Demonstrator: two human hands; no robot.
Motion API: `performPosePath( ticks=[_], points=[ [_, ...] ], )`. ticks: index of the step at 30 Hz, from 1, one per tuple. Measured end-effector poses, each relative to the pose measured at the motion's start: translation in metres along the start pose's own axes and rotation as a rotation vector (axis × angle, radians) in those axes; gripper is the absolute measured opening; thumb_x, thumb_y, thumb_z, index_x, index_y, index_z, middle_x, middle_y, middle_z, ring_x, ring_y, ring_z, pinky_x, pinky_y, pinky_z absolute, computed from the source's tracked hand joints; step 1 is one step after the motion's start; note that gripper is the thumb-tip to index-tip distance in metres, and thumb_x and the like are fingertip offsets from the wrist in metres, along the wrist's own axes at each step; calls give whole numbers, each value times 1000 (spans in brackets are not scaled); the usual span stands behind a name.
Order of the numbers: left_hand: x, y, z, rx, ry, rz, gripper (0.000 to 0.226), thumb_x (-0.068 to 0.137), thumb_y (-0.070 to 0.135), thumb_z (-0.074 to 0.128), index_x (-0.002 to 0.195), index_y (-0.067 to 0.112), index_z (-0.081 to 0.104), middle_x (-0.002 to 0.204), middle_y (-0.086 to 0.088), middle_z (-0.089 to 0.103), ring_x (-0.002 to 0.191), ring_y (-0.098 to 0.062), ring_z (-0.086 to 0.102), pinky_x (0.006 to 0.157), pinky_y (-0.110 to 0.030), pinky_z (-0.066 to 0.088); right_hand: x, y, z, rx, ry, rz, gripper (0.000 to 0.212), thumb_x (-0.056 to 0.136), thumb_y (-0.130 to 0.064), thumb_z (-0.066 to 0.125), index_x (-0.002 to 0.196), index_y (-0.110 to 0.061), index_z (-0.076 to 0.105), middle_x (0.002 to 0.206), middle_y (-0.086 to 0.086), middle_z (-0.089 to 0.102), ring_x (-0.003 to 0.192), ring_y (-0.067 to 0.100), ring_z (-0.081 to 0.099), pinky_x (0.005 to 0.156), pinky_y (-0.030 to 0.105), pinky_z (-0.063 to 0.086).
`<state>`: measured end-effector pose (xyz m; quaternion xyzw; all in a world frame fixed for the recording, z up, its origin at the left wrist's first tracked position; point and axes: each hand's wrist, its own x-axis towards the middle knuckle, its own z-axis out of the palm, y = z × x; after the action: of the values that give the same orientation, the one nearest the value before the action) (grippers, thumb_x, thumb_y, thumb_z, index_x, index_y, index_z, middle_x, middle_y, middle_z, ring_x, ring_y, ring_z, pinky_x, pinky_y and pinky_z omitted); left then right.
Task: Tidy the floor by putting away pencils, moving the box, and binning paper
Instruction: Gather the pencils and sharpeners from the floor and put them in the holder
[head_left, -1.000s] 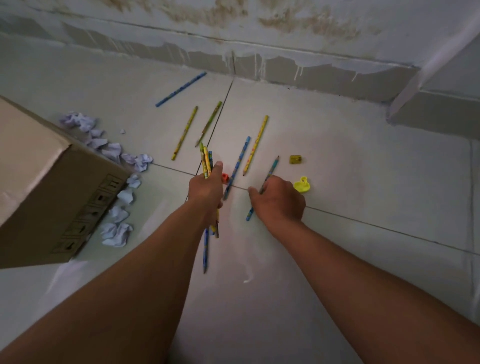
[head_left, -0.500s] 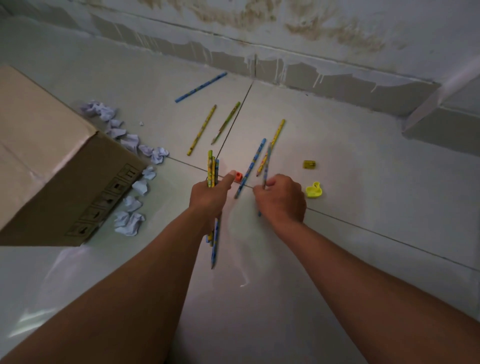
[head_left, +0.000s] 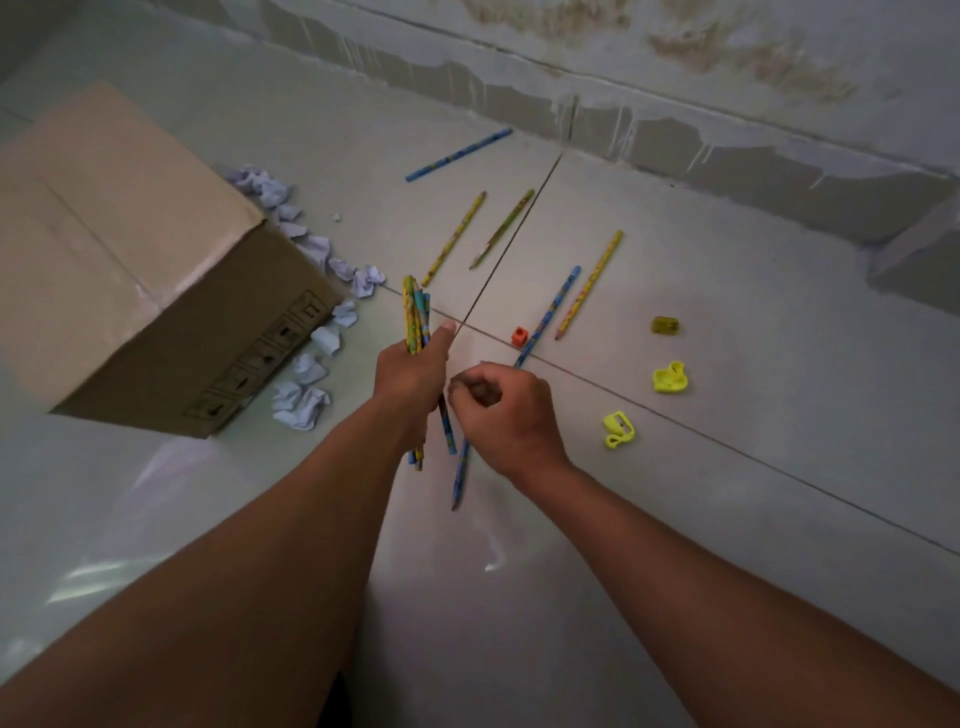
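The cardboard box (head_left: 130, 270) sits on the tiled floor (head_left: 727, 519) at the left, with crumpled paper (head_left: 304, 402) strung along its near side, none of it binned or moved yet. So the step in hand is the pencils.

The left hand (head_left: 410, 371) is closed around a bundle of pencils (head_left: 415, 322), their ends standing up above the fist and poking out below it. The right hand (head_left: 498, 410) is curled just beside it, fingers pinched on a blue pencil (head_left: 460, 475) that hangs down under the palm; its upper end is hidden, so I cannot tell whether it has reached the bundle.

Five loose pencils (head_left: 589, 283) lie beyond the hands toward the wall, with four small items near the right: one orange, three yellow, likely sharpeners or erasers.

Next, I judge, the blue pencil goes into the left fist, then the right hand reaches for the nearest loose one.
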<state>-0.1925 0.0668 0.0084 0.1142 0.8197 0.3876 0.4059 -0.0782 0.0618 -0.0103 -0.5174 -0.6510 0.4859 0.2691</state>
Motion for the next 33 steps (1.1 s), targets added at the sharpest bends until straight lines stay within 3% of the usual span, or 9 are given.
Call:
performPosePath(
  ticks=[4, 10, 16, 20, 23, 25, 28, 30, 33],
  points=[
    [3, -10, -13, 53, 51, -6, 45, 87, 55, 62, 72, 13, 57, 67, -4, 52, 58, -18, 47, 54, -27, 37, -7, 12, 7, -275, 111, 205, 19, 81, -39, 58, 77, -21, 64, 71, -7, 67, 74, 22, 64, 61, 28, 45],
    [5, -16, -17, -16, 45, -48, 40, 89, 52, 61, 73, 16, 54, 67, -4, 49, 56, -18, 45, 55, -26, 41, -11, 28, 16, -553, 0, 302, 39, 78, -60, 64, 93, -25, 63, 99, -2, 67, 95, 28, 64, 73, 32, 39],
    [6, -32, -21, -11, 25, -56, 40, 86, 50, 66, 68, 15, 60, 56, -3, 50, 45, -16, 42, 45, -24, 35, -5, 27, 28, -701, -24, 289, 27, 82, -46, 62, 91, -21, 65, 96, 5, 67, 90, 32, 64, 68, 31, 37],
    [5, -36, -28, 28, -8, -46, 44, 77, 52, 76, 61, 15, 58, 44, 3, 42, 40, -15, 36, 42, -21, 31, 5, 19, 29, -579, -34, 395, 28, 74, -46, 66, 81, -19, 70, 88, 3, 69, 86, 30, 66, 68, 28, 42],
    [4, -22, -25, 57, -42, -51, 49, 68, 58, 79, 61, 17, 53, 41, 6, 35, 42, -16, 32, 42, -22, 31, 16, 12, 18, -226, -28, 312, 18, 73, -40, 72, 79, -23, 76, 79, -4, 74, 78, 18, 69, 70, 27, 53],
    [6, -5, -18, 57, -60, -55, 56, 64, 63, 79, 77, 10, 68, 50, 3, 38, 47, -17, 34, 45, -23, 33, 29, 2, 8, -39, -22, 203, 10, 77, -30, 74, 79, -21, 78, 73, -6, 74, 72, 9, 69, 70, 26, 54],
    [16, 27, -3, 26, -123, -31, 68, 62, 66, 78, 97, 8, 73, 67, -2, 46, 55, -18, 37, 49, -26, 35, 53, -11, -7, 87, 1, 125, 7, 81, -24, 72, 82, -19, 78, 72, -6, 74, 69, 8, 70, 69, 27, 56],
    [24, 44, 7, 8, -175, 9, 62, 64, 63, 79, 97, 12, 74, 71, -2, 53, 54, -16, 38, 46, -24, 33, 68, -16, -16, 99, 6, 106, 8, 82, -24, 71, 83, -19, 78, 69, -8, 73, 67, 6, 69, 67, 26, 56],
    [38, 65, 23, 19, -247, 85, 40, 74, 54, 77, 86, 16, 74, 52, 11, 58, 47, -11, 39, 41, -18, 33, 83, -18, -27, 114, 40, 102, 8, 83, -23, 72, 82, -18, 78, 69, -7, 73, 65, 7, 69, 67, 30, 59]
  ],
)
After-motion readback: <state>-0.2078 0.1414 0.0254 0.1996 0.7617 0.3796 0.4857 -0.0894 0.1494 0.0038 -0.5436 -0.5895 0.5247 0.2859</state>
